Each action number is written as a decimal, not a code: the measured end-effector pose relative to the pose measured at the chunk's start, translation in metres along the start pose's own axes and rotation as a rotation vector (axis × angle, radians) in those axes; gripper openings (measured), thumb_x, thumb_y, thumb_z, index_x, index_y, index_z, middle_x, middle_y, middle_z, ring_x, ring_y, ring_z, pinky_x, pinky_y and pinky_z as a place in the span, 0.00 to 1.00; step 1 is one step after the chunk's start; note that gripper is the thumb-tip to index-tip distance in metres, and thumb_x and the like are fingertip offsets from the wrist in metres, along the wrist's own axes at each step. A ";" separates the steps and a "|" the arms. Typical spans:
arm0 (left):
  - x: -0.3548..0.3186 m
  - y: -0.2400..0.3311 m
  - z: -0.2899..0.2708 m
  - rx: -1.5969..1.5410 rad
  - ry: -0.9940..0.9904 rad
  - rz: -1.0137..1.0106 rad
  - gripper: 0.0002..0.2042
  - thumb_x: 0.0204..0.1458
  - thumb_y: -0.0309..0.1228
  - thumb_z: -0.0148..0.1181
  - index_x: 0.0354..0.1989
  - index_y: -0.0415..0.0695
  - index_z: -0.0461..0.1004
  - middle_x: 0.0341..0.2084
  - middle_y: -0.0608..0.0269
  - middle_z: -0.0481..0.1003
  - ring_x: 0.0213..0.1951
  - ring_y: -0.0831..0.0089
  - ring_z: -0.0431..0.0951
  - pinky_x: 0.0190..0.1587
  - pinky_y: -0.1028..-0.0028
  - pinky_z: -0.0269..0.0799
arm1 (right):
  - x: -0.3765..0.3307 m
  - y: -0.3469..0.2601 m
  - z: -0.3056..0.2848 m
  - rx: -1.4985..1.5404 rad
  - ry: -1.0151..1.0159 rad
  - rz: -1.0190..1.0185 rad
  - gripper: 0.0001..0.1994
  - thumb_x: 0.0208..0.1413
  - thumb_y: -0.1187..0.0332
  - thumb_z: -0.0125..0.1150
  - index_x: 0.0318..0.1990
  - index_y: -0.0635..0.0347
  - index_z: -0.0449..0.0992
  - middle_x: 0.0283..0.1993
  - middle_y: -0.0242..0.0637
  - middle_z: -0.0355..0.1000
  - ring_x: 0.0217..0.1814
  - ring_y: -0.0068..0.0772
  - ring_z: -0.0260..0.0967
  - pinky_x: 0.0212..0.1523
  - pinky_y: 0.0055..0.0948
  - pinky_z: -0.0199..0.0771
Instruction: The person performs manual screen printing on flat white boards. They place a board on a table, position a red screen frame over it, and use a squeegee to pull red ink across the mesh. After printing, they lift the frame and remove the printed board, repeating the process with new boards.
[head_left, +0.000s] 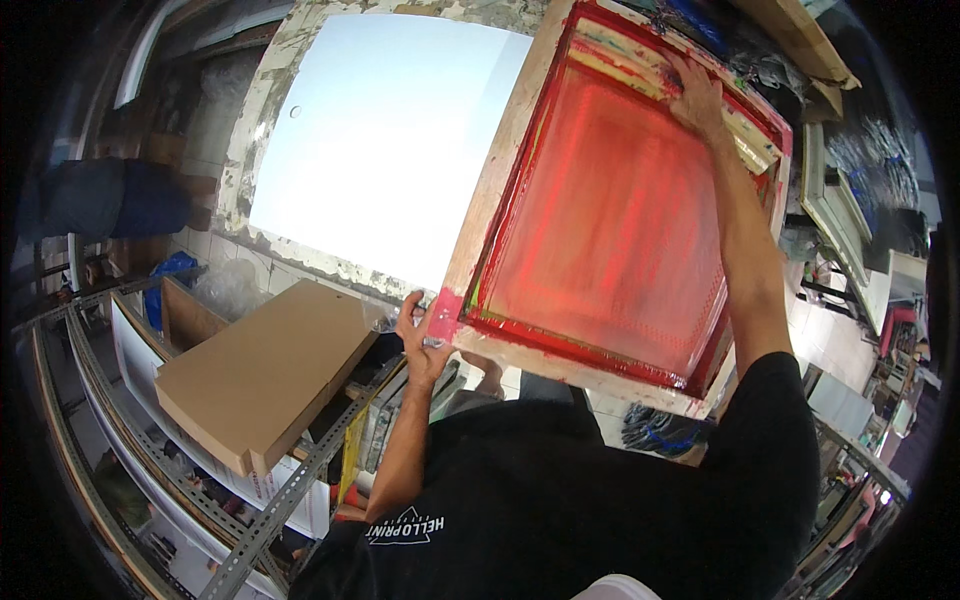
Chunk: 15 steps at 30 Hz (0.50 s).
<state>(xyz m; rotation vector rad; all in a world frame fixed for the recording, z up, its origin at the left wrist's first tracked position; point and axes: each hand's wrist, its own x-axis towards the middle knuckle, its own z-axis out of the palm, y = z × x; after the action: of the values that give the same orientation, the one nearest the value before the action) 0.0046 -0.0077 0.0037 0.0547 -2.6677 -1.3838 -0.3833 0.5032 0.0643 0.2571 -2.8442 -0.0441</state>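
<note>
- Head view looks down over the person's black short-sleeved shirt (560, 500), which fills the lower middle of the picture.
- Just beyond the shirt, the left hand (422, 335) closes its fingers on the near left corner of a wooden-framed printing screen smeared with red ink (600, 220).
- That screen lies tilted, its near edge over the person's lap and its far edge up toward the top right, resting on a white work board with chipped, paint-flecked edges (390, 140).
- To the person's left, a flat brown cardboard box (265, 370) sits on a grey perforated metal shelf rack (290, 490), well apart from the screen.
- Farther out, the right arm stretches along the screen's right side, and the right hand (698, 100) presses flat with spread fingers on the far frame rail, over strips of ink-stained tape.
- Beyond the board's left edge stands a dark blue bundle (110, 195), blurred near the rim.
</note>
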 end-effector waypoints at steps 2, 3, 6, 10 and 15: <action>-0.004 -0.001 0.001 -0.018 0.024 0.021 0.37 0.33 0.41 0.80 0.59 0.50 0.78 0.64 0.52 0.63 0.55 0.59 0.66 0.60 0.59 0.58 | -0.039 -0.045 -0.036 0.042 -0.118 0.032 0.45 0.44 0.62 0.65 0.74 0.38 0.55 0.68 0.57 0.61 0.71 0.58 0.58 0.64 0.68 0.56; -0.003 -0.001 0.001 -0.010 0.016 0.020 0.38 0.32 0.42 0.80 0.59 0.50 0.77 0.64 0.53 0.63 0.54 0.59 0.66 0.61 0.59 0.57 | -0.066 -0.069 -0.056 0.057 -0.154 0.038 0.44 0.45 0.62 0.65 0.74 0.38 0.55 0.67 0.57 0.62 0.70 0.58 0.59 0.64 0.67 0.56; -0.001 -0.002 0.003 -0.018 0.000 0.031 0.41 0.30 0.46 0.80 0.60 0.51 0.76 0.64 0.55 0.63 0.55 0.60 0.66 0.61 0.57 0.54 | -0.167 -0.114 -0.076 0.062 -0.110 -0.013 0.43 0.48 0.60 0.66 0.74 0.39 0.55 0.61 0.52 0.66 0.64 0.54 0.64 0.59 0.62 0.61; -0.002 -0.003 0.005 -0.002 0.017 0.050 0.42 0.29 0.46 0.81 0.60 0.52 0.76 0.64 0.56 0.63 0.57 0.60 0.64 0.61 0.58 0.54 | -0.257 -0.196 -0.138 0.297 -0.355 0.039 0.44 0.47 0.61 0.68 0.74 0.40 0.54 0.49 0.44 0.67 0.53 0.48 0.67 0.50 0.56 0.62; -0.001 0.002 0.005 -0.041 -0.003 0.031 0.44 0.25 0.42 0.82 0.60 0.51 0.76 0.64 0.56 0.62 0.57 0.59 0.64 0.63 0.57 0.51 | -0.320 -0.246 -0.156 0.283 -0.400 0.074 0.46 0.39 0.65 0.72 0.72 0.41 0.61 0.49 0.41 0.66 0.54 0.45 0.65 0.52 0.52 0.59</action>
<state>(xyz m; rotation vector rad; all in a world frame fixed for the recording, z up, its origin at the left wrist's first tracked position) 0.0049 -0.0028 0.0021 0.0076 -2.6296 -1.4303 0.0053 0.3180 0.1111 0.2201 -3.2524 0.3637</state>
